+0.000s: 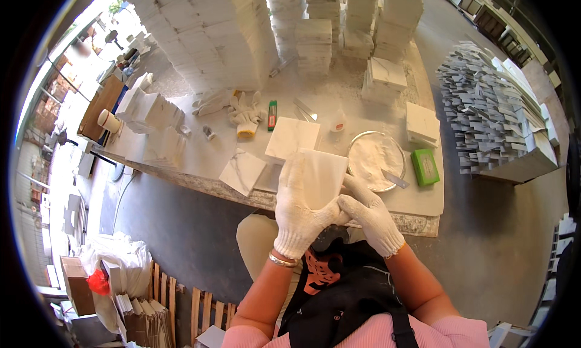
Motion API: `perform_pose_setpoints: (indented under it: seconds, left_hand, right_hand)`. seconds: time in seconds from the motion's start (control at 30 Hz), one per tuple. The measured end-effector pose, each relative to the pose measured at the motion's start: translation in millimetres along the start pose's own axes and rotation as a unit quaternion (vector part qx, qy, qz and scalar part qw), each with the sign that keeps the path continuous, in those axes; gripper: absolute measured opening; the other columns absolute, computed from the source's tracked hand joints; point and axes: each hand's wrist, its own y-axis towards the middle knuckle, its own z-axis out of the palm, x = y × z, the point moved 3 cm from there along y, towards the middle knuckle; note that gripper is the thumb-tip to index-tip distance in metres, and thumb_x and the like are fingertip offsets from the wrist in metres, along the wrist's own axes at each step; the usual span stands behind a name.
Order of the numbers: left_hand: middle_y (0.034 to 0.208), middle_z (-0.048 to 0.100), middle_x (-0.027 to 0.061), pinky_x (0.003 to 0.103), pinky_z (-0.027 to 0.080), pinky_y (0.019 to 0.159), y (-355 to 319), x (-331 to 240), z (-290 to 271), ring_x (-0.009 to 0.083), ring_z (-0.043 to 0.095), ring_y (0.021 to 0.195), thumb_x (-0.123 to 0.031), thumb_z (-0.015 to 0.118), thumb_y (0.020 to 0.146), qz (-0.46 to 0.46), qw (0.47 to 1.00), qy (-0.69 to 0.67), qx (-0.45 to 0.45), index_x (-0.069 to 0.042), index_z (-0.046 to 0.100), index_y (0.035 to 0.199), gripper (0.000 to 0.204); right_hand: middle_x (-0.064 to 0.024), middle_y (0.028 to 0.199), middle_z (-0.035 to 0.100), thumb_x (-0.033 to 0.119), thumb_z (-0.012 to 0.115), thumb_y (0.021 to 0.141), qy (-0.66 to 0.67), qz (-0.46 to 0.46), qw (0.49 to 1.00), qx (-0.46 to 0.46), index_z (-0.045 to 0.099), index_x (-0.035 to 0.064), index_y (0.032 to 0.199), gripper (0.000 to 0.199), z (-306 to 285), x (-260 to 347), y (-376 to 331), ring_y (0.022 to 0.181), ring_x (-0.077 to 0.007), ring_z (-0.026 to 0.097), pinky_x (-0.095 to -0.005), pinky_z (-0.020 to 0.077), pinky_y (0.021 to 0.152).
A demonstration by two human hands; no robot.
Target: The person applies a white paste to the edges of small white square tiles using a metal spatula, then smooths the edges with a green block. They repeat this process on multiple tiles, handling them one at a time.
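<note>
Holding a white tile (325, 177) in the head view, the gloved left hand (296, 218) has its grip closed around the left side; the gloved right hand (370, 218) grips the lower right. The tile is near the surface's (419, 204) front edge, beside a round dish (404, 160) of white powder (370, 157).

White knit gloves (374, 224), a bangle (282, 260) and pink sleeves (454, 333) accompany an orange-printed black apron (363, 281).

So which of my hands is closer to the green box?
Right. Your right hand is below and left of the green box in the picture; your left hand is farther left, holding a white tile.
</note>
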Motion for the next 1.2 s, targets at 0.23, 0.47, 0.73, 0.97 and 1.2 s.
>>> perform_pose_setpoints:
  seconds: [0.23, 0.47, 0.73, 0.97, 1.2]
  left_hand:
    - [0.155, 0.039, 0.0278, 0.046, 0.041, 0.115, -28.1, -18.1, 8.3, 0.0381, 0.043, 0.144, -0.03, 0.092, 0.067, -0.02, 0.993, 0.008, 0.12, 0.004, 0.028, 0.157, 0.115]
    - [0.14, 0.058, 0.0206, 0.04, 0.057, 0.093, -43.8, 19.8, 20.9, 0.0272, 0.066, 0.116, -0.027, 0.073, 0.093, -0.335, 0.745, -0.551, 0.17, 0.005, 0.03, 0.156, 0.082]
    - [0.119, 0.068, 0.0147, 0.034, 0.063, 0.075, -64.5, 22.5, 41.2, 0.0213, 0.071, 0.098, -0.023, 0.073, 0.092, -0.385, 0.731, -0.522, 0.213, 0.006, 0.052, 0.138, 0.059]
    - [0.128, 0.065, 0.019, 0.037, 0.065, 0.081, -71.0, 40.7, 42.1, 0.028, 0.071, 0.106, -0.028, 0.066, 0.1, -0.397, 0.723, -0.538, 0.172, 0.006, 0.048, 0.143, 0.058]
    - [0.128, 0.066, 0.0224, 0.041, 0.065, 0.084, -79.8, 52.1, 41.2, 0.0339, 0.071, 0.108, -0.036, 0.056, 0.106, -0.413, 0.663, -0.606, 0.152, 0.006, 0.048, 0.143, 0.057]
  right_hand:
    - [-0.0014, 0.116, 0.066, 0.023, 0.06, 0.098, 0.034, -0.006, 0.995, -0.089, 0.059, -0.001, 0.141, 0.049, -28.1, -13.4, -19.9, 0.092, -0.0081, 0.059, -0.0234, 0.0476, 0.081]
    - [0.0014, 0.103, 0.069, 0.033, 0.061, 0.093, 0.066, 0.005, 0.994, -0.086, 0.065, 0.0015, 0.135, 0.052, -61.3, -27.7, -32.4, 0.082, -0.0037, 0.054, -0.0206, 0.0378, 0.066]
    - [-0.0038, 0.107, 0.07, 0.02, 0.065, 0.096, -0.135, 0.014, 0.978, -0.159, 0.069, 0.0005, 0.124, 0.034, -80.0, 12.2, -45.5, 0.094, -0.0088, 0.062, -0.0299, 0.0502, 0.082]
    - [-0.0082, 0.099, 0.069, 0.026, 0.074, 0.093, -0.52, -0.223, 0.773, -0.288, 0.074, 0.0046, 0.109, 0.027, -111.2, 39.3, -29.3, 0.087, -0.0202, 0.065, -0.0346, 0.0518, 0.078]
    - [-0.0115, 0.098, 0.072, 0.022, 0.074, 0.092, -0.553, -0.098, 0.796, -0.226, 0.074, 0.0067, 0.109, 0.023, -112.3, 21.7, -3.6, 0.091, -0.0265, 0.07, -0.0354, 0.0532, 0.083]
